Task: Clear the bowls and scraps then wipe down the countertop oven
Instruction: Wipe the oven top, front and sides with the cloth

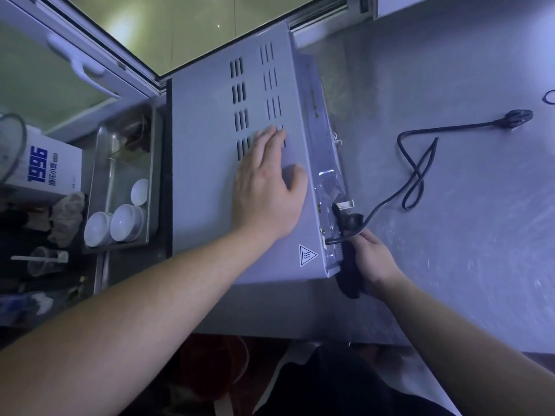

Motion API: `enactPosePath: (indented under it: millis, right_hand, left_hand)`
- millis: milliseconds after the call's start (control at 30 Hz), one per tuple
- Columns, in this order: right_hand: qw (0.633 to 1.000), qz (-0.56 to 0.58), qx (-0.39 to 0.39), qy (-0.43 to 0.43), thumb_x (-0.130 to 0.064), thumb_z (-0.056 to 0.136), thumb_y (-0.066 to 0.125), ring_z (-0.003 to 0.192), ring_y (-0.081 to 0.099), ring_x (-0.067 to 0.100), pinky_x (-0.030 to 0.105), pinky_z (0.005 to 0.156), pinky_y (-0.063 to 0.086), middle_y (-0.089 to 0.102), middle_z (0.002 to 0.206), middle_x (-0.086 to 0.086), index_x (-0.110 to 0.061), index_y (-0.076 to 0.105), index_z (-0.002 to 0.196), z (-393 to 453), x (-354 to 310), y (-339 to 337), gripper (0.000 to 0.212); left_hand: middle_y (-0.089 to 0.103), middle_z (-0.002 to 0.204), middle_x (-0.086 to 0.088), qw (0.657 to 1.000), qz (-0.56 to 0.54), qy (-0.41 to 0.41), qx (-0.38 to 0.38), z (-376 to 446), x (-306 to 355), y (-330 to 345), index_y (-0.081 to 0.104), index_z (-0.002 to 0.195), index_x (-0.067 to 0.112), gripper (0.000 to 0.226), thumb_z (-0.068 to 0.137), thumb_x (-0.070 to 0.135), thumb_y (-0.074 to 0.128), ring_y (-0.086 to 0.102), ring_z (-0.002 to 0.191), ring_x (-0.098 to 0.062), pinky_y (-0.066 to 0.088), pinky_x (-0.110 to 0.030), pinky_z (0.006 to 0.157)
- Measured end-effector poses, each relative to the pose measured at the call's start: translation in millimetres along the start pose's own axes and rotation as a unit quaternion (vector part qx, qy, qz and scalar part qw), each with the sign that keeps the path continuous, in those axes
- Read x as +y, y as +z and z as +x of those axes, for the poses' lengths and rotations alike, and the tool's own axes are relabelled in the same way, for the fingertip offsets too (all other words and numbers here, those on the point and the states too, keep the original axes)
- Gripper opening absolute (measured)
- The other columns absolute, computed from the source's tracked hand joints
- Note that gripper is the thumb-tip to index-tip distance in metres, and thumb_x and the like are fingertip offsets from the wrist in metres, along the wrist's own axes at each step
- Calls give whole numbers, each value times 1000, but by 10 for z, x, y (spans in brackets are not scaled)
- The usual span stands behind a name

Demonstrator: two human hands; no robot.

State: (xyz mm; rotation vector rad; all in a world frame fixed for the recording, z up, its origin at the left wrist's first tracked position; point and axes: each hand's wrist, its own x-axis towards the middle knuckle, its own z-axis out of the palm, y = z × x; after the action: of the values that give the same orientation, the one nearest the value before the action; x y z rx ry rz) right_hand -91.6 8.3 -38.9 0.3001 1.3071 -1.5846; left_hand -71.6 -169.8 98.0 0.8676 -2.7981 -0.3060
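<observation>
Oven (210, 163) lies on the desk (450, 205); left hand (267, 193) presses flat to steady it, while right hand (372, 259) grips a dark cloth (348, 265) against its rear edge.

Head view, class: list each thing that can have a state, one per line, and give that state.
Oven: unplugged, left hand flat on top.
Left hand: open, fingers straight, pressing the oven.
Right hand: grips a dark cloth at the oven's side.
Cloth: bunched, against the oven's side.
Cord: loose on the counter, plug free.
Bowls: in the metal tray, empty.
</observation>
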Motion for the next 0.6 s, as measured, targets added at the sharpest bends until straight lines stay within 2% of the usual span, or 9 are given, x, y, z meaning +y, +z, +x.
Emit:
enactPosePath:
  millis: [67, 100, 167, 200, 267, 333, 400, 500, 600]
  right_hand:
    - [1000, -21, 11, -12, -44, 85, 66, 102, 72, 29, 49, 97, 54, 78, 106, -2, -36, 76, 105, 116, -15, 12, 24]
    - [999, -40, 14, -19, -46, 86, 65, 104, 73, 22, 46, 98, 55, 79, 106, -6, -39, 75, 106, 135, 10, 3, 24]
    - [998, -54, 14, -15, -46, 91, 62, 90, 71, 19, 36, 84, 55, 78, 99, -9, -38, 74, 110, 89, 53, -11, 24]
    - [999, -52, 15, -4, -44, 92, 62, 81, 67, 22, 34, 76, 51, 76, 93, -5, -37, 74, 112, 51, 83, -30, 25]
    - [1000, -20, 7, 17, -36, 94, 59, 69, 52, 25, 35, 66, 40, 61, 77, 10, -27, 73, 109, -46, 159, -92, 22]
    - [999, 23, -3, 38, -24, 99, 53, 61, 41, 24, 33, 57, 32, 46, 71, 12, -16, 69, 104, -144, 192, -152, 18]
    - [998, 38, 2, 41, -20, 100, 53, 63, 42, 27, 33, 55, 33, 48, 74, 14, -14, 70, 105, -175, 163, -152, 18]
    - [1000, 12, 2, 13, -30, 100, 61, 64, 48, 26, 32, 57, 35, 62, 79, 13, -21, 75, 109, -83, -5, -61, 19]
    - [1000, -14, 15, -16, -31, 100, 63, 69, 67, 13, 26, 62, 50, 78, 89, -5, -24, 76, 103, 26, -78, 3, 14]
  left_hand:
    - [37, 159, 3, 1000, 0, -4, -1, -6, -4, 1, 44, 148, 18, 60, 92, 40, 40, 28, 150, -14, 27, -38, 121]
    - [37, 159, 4, 1000, 0, -5, -2, -4, -5, -1, 44, 149, 18, 61, 92, 41, 39, 28, 150, -14, 26, -38, 122]
    - [36, 160, 4, 1000, 0, -5, -2, -3, -1, -2, 43, 149, 18, 62, 92, 42, 38, 27, 151, -14, 26, -39, 122]
    - [36, 160, 4, 1000, 1, -5, -2, -4, 2, -5, 43, 149, 18, 62, 92, 42, 37, 27, 151, -14, 26, -39, 122]
    - [37, 160, 3, 1000, 2, -5, -3, -3, 5, -8, 44, 149, 17, 63, 92, 43, 36, 27, 151, -14, 26, -39, 122]
    - [36, 160, 4, 1000, 2, -6, -3, -3, 7, -9, 43, 149, 18, 63, 92, 43, 36, 27, 151, -14, 26, -38, 122]
    - [35, 160, 4, 1000, 4, -7, -4, -8, 9, -12, 43, 150, 19, 62, 92, 42, 37, 27, 151, -14, 26, -38, 122]
    - [35, 160, 5, 1000, 4, -9, -5, -6, 18, -19, 43, 150, 19, 62, 93, 42, 38, 26, 151, -14, 26, -38, 122]
    - [35, 161, 4, 1000, 4, -9, -7, -4, 14, -17, 42, 151, 18, 64, 92, 44, 37, 26, 151, -14, 25, -38, 122]
